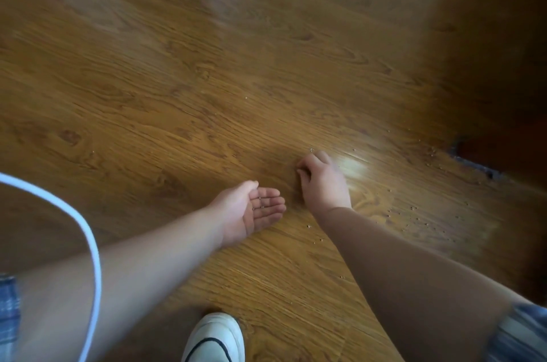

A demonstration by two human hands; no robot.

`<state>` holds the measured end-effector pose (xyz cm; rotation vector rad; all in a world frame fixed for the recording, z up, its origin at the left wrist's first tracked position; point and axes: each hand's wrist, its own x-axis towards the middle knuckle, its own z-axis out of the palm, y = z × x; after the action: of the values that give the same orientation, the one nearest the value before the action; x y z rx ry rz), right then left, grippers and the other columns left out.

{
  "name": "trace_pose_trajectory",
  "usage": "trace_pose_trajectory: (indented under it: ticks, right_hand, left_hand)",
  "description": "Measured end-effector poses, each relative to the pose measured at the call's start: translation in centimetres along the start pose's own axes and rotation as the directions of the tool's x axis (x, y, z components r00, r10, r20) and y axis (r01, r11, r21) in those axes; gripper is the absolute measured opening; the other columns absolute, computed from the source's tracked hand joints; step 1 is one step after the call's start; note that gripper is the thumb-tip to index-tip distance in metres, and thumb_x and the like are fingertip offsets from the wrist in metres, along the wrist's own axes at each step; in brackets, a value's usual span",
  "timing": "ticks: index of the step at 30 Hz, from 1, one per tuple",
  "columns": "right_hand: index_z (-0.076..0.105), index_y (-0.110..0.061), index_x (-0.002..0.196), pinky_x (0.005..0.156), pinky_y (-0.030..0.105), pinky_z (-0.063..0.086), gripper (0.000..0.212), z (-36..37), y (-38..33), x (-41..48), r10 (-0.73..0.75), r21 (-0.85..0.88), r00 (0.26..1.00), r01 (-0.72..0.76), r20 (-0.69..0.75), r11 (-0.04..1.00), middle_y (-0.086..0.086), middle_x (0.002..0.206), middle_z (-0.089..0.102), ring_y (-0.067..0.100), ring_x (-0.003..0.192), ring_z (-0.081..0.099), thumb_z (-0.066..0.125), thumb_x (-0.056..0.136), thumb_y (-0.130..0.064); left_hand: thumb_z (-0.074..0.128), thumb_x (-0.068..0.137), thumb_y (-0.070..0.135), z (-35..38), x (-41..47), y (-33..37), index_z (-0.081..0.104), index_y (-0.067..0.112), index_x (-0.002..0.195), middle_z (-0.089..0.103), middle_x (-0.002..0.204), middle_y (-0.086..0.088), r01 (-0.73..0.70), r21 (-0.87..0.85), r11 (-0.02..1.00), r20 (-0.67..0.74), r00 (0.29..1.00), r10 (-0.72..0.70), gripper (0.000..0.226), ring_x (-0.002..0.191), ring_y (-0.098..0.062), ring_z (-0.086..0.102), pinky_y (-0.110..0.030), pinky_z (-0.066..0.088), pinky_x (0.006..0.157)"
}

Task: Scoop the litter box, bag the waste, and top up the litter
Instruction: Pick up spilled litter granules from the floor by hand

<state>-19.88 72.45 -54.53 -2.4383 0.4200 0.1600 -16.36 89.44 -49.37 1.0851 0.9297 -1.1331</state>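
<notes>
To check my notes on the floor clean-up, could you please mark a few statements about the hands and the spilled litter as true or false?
1. The left hand is turned palm up with a few litter grains in it. True.
2. The right hand lies flat with straight fingers. False: its fingers are curled down toward the floor.
3. Loose grains lie scattered on the floor to the right of the right hand. True.
4. The left hand grips a scoop. False: no scoop is in view.
5. A white shoe shows at the bottom edge. True.
</notes>
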Motion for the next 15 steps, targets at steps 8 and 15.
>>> trace_pose_trajectory:
  ticks: [8,15]
  right_hand:
    - [0.061,-0.014,0.096,0.072,0.038,0.050,0.014,-0.4,-0.4,0.7,-0.013,-0.135,0.998,0.021,0.063,0.991,-0.001,0.102,0.056,0.023,0.100,0.050,0.048,0.101,-0.017]
    - [0.066,-0.019,0.091,0.086,0.037,0.048,0.011,-1.6,-2.8,-2.9,-0.209,0.040,0.970,0.205,0.125,0.978,-0.002,0.093,0.062,0.022,0.093,0.055,0.056,0.094,-0.015]
  left_hand:
    - [0.031,0.107,0.030,0.7,0.5,-0.5,0.064,-0.006,0.104,0.070,0.096,-0.022,0.008,0.006,1.000,-0.024,1.000,-0.008,0.048,0.085,-0.030,0.070,-0.036,0.060,0.068]
    - [0.030,0.107,0.032,2.1,2.1,-0.2,0.061,-0.002,0.095,0.071,0.072,-0.018,-0.014,-0.093,0.996,-0.014,1.000,0.013,0.048,0.063,-0.026,0.071,-0.034,0.057,0.054]
